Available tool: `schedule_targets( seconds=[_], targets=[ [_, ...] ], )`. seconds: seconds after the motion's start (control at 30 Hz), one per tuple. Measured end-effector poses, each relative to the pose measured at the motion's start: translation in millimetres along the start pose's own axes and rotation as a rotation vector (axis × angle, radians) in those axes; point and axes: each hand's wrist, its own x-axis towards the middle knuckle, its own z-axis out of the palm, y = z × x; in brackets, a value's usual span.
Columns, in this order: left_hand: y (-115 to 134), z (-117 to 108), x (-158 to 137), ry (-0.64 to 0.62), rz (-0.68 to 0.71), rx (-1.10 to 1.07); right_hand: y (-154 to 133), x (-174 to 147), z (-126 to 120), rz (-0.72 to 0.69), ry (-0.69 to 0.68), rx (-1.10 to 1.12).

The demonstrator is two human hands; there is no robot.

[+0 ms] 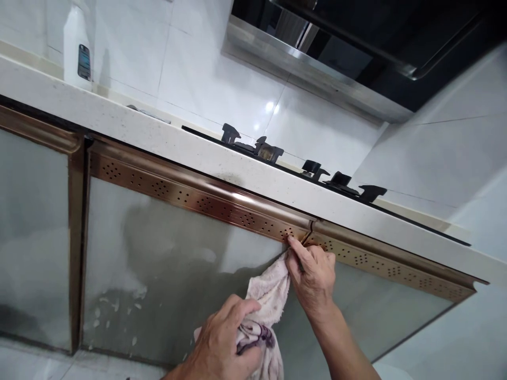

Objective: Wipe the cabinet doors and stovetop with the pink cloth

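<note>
Cloth (269,287), pale with purple patches, before brown-framed cabinet doors (174,253), just below the perforated metal strip (214,207). Judged light, limp and soft, with little risk of breaking; likely to fold when pushed. Best taken by the bunched middle, with a pinch near the top end for narrow places. Left hand (222,338) curled around the lower bunch; right hand (315,272) closed on the upper end, index fingertip (292,241) at the strip's lower edge, near the seam (308,236) between doors; hands apart. Cut off at the bottom edge: cloth's lower end. Hidden: left palm, and any cloth under right fingers. Hard to make out: whether damp, and whether pressed against the small holes (285,233).
</note>
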Motion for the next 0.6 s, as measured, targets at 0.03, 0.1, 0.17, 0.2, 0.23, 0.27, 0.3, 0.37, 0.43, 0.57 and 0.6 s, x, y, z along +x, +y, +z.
schedule_targets(
  seconds=[0.03,0.1,0.17,0.2,0.23,0.27,0.3,0.37,0.43,0.57,0.6],
  targets=[
    [-0.2,0.3,-0.5,-0.002,-0.001,0.004,0.3,0.0,-0.4,0.0,0.0,0.019],
    [-0.1,1.2,-1.0,-0.004,0.003,0.012,0.8,-0.2,-0.9,0.003,0.0,0.058],
    [0.6,2.2,-0.8,-0.002,0.017,0.012,0.7,0.2,-1.3,0.006,-0.004,0.061],
    [1.2,2.7,-0.5,0.002,0.026,0.011,0.5,0.7,-1.6,0.006,-0.008,0.045],
    [1.8,3.0,-0.1,0.006,0.031,0.012,0.2,1.2,-2.0,0.004,-0.013,0.023],
    [2.5,3.1,0.3,0.012,0.032,0.015,0.0,1.9,-2.4,0.001,-0.02,0.003],
    [3.2,3.1,0.7,0.015,0.029,0.02,-0.2,2.4,-2.8,-0.002,-0.025,-0.007],
    [4.3,2.8,1.1,0.016,0.019,0.033,0.0,3.1,-3.6,-0.004,-0.03,0.014],
    [4.7,2.4,0.6,0.018,0.017,0.041,0.5,3.1,-4.0,-0.004,-0.03,0.06],
    [3.9,1.9,-2.1,0.014,0.035,0.042,1.5,2.4,-3.9,-0.001,-0.026,0.046],
    [3.7,1.8,-2.8,0.01,0.04,0.04,1.6,2.2,-3.8,-0.002,-0.028,0.031]
  ],
)
